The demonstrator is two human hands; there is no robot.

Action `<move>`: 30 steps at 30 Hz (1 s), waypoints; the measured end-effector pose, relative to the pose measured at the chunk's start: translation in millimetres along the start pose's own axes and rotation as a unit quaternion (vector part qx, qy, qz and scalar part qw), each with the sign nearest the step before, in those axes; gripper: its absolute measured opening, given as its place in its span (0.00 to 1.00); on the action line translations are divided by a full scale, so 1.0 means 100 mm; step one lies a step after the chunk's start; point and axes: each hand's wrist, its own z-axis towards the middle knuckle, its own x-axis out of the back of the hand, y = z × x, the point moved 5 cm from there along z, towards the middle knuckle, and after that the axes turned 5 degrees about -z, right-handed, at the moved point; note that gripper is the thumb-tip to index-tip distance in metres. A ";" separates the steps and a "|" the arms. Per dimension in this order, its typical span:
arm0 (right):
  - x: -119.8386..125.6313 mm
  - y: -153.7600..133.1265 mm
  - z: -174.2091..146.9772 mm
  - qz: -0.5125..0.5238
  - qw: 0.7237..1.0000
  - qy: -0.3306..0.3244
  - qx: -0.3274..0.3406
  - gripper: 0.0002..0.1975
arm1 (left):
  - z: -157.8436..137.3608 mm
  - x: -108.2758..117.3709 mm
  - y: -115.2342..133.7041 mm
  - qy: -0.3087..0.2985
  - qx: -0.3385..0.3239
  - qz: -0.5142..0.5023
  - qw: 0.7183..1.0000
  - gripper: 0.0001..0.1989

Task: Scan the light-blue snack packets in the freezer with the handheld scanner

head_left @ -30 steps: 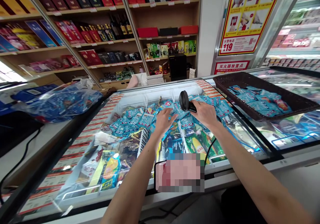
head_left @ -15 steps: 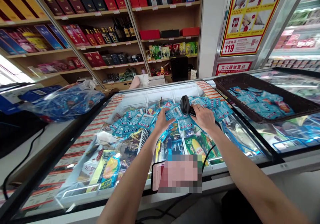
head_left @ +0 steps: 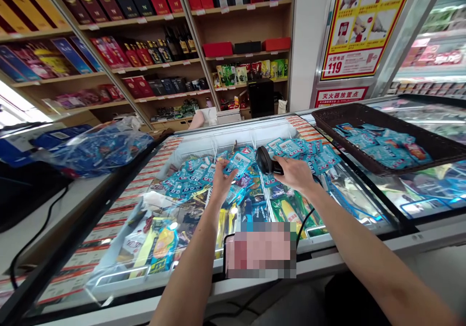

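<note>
My left hand point(head_left: 222, 180) pinches a small blue packet point(head_left: 239, 163) by its left edge, above the glass of a chest freezer. A barcode is visible on the packet's upturned side. Wrapped round the handle of a black barcode scanner point(head_left: 264, 160) is my right hand point(head_left: 296, 174); the scanner's head points left, close to the packet. More blue packets lie in a spread on the glass, one group point(head_left: 187, 175) to the left of my hands and another group point(head_left: 320, 158) to the right.
A dark brown basket point(head_left: 446, 158) with blue packets stands at the right. On the left lies a clear plastic bag point(head_left: 98, 146) full of blue packets. A phone point(head_left: 230, 255), partly blurred out, rests at the freezer's front edge. The scanner's cable point(head_left: 304, 226) runs down past it.
My left hand has shifted left and now holds a blue packet raised in view. The scanner in my right hand has moved slightly left and tilted towards it.
</note>
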 end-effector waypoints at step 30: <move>-0.05 -0.19 -0.05 0.040 0.988 0.050 0.143 0.19 | -0.02 -0.04 0.06 -0.045 0.012 0.100 0.994 0.20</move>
